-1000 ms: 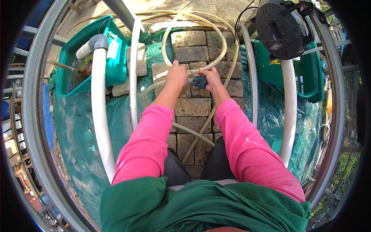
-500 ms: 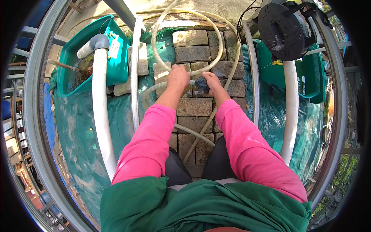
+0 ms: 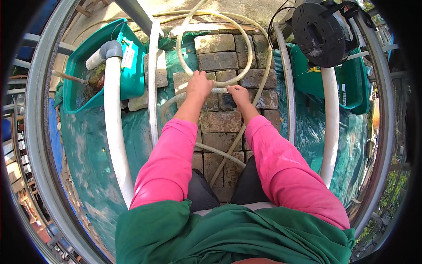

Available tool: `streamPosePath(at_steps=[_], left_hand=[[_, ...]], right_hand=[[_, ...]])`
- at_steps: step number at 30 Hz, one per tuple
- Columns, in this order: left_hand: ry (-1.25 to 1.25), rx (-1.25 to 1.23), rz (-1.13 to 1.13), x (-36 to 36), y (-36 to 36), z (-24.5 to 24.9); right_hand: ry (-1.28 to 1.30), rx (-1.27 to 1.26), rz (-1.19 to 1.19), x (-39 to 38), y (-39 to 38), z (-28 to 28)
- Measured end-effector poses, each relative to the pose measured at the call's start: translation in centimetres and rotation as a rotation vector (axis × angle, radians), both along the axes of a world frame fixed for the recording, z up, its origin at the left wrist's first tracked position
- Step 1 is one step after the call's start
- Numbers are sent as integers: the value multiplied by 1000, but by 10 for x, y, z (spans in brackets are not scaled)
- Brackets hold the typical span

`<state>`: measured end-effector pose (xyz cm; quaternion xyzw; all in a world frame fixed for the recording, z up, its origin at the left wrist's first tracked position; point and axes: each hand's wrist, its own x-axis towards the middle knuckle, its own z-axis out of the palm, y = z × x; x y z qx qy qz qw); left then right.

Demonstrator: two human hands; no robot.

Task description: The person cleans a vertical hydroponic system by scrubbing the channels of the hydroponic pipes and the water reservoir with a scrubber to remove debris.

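A pale, translucent hose (image 3: 219, 90) runs between my two hands above the bricks. My left hand (image 3: 200, 85) is closed around the hose, knuckles up. At the hose's right end, my right hand (image 3: 238, 94) pinches it with thumb and fingers; the very tip is partly hidden by the fingers. Another loop of the same sort of hose (image 3: 251, 46) curves just beyond both hands. Below the right hand lies a dark bluish patch (image 3: 227, 102), and I cannot make out whether it is a loose thing or a brick's surface.
Brick paving (image 3: 220, 122) lies between white pipes on the left (image 3: 113, 123) and right (image 3: 330, 127). Green tubs stand at left (image 3: 140, 66) and right (image 3: 361, 88). A black reel (image 3: 317, 37) hangs upper right. Metal rails (image 3: 154, 88) flank the bricks, and green sheeting (image 3: 88, 149) covers the ground.
The dark blue bundle at my right fingers no longer shows there. The right hand now pinches the hose end, and my left hand has shifted slightly up and left.
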<state>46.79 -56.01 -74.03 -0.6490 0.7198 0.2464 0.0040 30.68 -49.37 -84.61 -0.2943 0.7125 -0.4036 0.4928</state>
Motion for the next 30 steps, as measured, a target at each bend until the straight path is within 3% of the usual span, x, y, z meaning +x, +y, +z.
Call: streamPosePath(at_steps=[2,4,6,10,12,15,20,23,30], left_hand=[[19,-27,8,5,-3,1],[37,-55,18,13,-7,3],[82,-53,61,18,-11,5],[79,-83,106,23,-14,11],[94,-73,100,25,-14,18],[167,-86,78,22,-12,48],[234,-55,112,9,4,136],[355,-63,130,2,18,201],[577,85,167,-35,32,365]], right_hand=[[-310,112,-130,0,-5,6],[-388,103,-177,7,-8,15],[-654,89,-203,13,-5,24],[-600,94,-193,15,-6,13],[-397,129,-174,10,-14,-11],[-559,75,-350,5,-17,50],[-570,-23,-388,-5,-38,167],[-708,-113,-304,-17,-45,256],[-570,-184,-375,-30,-42,446]])
